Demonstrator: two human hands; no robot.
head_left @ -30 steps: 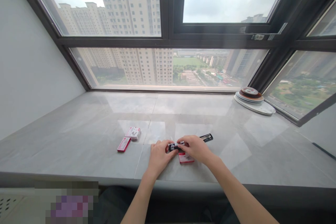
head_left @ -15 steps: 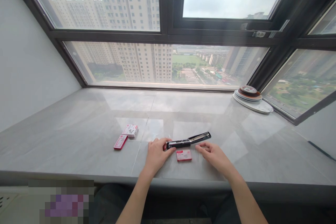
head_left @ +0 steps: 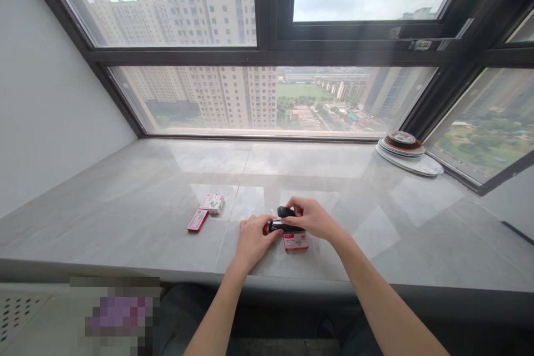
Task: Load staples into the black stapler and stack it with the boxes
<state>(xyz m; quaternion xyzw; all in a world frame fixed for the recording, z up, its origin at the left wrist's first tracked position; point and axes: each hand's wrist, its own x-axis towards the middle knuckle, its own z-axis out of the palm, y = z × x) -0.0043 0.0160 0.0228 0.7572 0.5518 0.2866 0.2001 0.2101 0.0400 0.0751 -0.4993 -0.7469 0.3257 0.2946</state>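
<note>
A black stapler (head_left: 282, 218) lies on the grey stone sill (head_left: 125, 200) in front of me. My left hand (head_left: 252, 239) grips its left end, fingers curled round it. My right hand (head_left: 314, 217) is closed over its top arm, which is folded over towards the base; most of the stapler is hidden under this hand. A small red and white staple box (head_left: 295, 241) sits on the sill just below the stapler, partly under my right hand.
Two more red and white staple boxes, one upright (head_left: 212, 203) and one flat (head_left: 197, 220), lie to the left. A stack of round plates (head_left: 406, 153) stands at the far right corner by the window. A wall bounds the sill on the left.
Half a second ago the stapler lay spread open and my right hand was off it. My right hand has since come onto the top arm and swung it over towards the base.
</note>
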